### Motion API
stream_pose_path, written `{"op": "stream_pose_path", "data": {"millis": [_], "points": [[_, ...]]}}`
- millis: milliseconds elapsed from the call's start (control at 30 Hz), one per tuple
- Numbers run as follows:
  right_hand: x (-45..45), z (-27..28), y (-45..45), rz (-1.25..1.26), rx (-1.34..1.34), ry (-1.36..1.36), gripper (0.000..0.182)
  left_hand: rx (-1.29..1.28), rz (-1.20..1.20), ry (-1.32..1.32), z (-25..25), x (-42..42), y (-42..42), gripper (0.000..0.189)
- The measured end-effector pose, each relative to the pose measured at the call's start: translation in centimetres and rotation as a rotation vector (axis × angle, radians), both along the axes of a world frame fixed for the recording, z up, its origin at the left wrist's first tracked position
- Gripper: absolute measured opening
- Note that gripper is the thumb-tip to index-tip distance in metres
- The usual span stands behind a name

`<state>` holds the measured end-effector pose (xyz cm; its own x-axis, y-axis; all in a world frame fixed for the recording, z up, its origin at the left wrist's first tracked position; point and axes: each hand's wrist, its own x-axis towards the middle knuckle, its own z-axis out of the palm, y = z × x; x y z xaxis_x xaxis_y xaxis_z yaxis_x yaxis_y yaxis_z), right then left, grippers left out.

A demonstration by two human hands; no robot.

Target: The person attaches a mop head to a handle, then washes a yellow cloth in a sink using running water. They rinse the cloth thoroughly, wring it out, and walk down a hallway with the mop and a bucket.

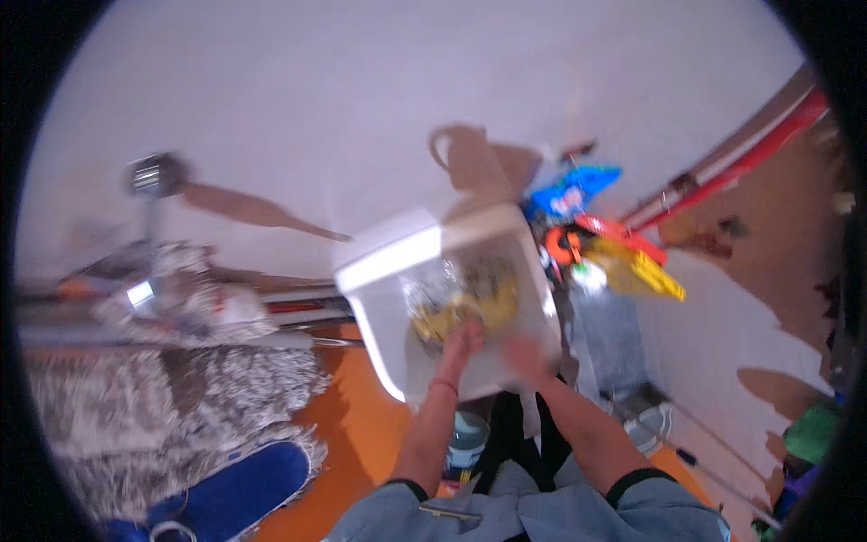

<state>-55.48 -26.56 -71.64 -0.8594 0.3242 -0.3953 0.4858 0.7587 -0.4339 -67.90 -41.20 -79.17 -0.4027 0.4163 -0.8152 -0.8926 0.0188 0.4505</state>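
Note:
A white square sink basin lies in front of me, with greyish water and a yellow cloth-like item in it. My left hand is inside the basin at the near edge of the yellow item and seems to touch it; the fingers are partly hidden. Toward the basin's near right side is my right hand, strongly blurred, so its fingers and anything in them cannot be made out.
Blue, red and yellow packets crowd the basin's right side. Grey-white shaggy mats and a blue oval item lie at the lower left. A metal fixture stands out from the wall at the upper left.

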Motion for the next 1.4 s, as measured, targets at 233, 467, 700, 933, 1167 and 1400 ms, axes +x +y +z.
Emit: {"op": "stream_pose_path", "data": {"millis": [233,467,700,933,1167,1400], "points": [[-20.7,39.5,3.6,-0.283,-0.325,1.180,0.023,0.050,0.315,-0.078,14.1,-0.5,-2.0,0.045],[-26.0,57.3,-2.2,0.232,0.416,1.109,0.048,0.221,0.379,0.044,16.5,-0.7,-1.9,0.043],[-28.7,56.0,-1.2,0.550,-0.163,1.435,0.016,0.092,0.429,0.013,16.7,-0.7,-6.4,0.039],[-27.1,47.8,0.1,0.157,-0.618,1.455,0.023,0.117,0.473,0.044,14.9,-1.8,-5.7,0.041],[-22.1,17.5,-0.9,-0.584,-1.105,0.157,0.025,0.157,0.617,-0.141,15.0,-5.7,-1.3,0.037],[-20.7,9.0,-6.0,-0.942,-1.379,0.021,0.020,0.194,0.582,-0.140,12.9,-10.3,0.2,0.033]]}}
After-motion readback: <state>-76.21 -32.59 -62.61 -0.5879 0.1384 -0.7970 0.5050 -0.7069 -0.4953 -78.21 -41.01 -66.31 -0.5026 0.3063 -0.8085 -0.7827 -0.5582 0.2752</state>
